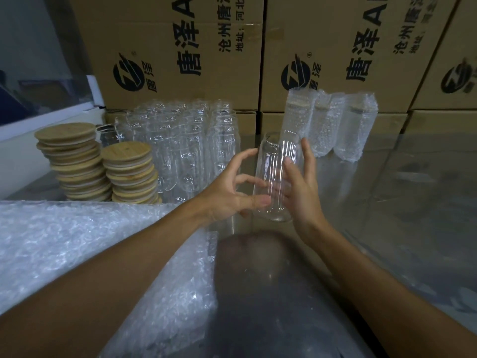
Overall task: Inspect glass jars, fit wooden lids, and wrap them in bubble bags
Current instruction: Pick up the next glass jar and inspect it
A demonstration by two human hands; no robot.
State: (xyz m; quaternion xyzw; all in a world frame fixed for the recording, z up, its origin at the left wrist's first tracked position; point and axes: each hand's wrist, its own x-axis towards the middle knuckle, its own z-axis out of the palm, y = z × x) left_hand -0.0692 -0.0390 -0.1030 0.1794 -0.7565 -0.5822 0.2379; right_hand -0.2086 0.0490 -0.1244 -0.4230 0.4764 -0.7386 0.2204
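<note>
Stacked cardboard cartons [180, 52] printed with black characters close off the back of a glossy grey counter [413, 202]. Just above that counter, a clear glass jar [277, 177] is held upright and lidless between both hands. The left hand [232, 192] is spread wide, its thumb pressed to the lower wall of the jar and its fingers [247, 153] arched, with only some tips near the glass. The right hand [302, 187] is laid along the opposite wall with fingers nearly straight, cradling rather than clamping.

The jar is judged rigid, smooth, slippery and breakable, of moderate weight; it is best taken around the mid-body with opposed fingers and thumb, not by the thin rim, and turned slowly for inspection.

Beyond the left fingertips, a cluster of bare jars [185, 146] is packed together; their number cannot be counted because the glass overlaps. Further out past the left hand, two stacks of wooden lids [103, 161] are seen, with more than a dozen in each by estimate. Beyond the right fingertips, three jars already wrapped in bubble bags [333, 125] are stood upright in a row. Beneath the left forearm, a pile of bubble bags [77, 241] is spread.
</note>
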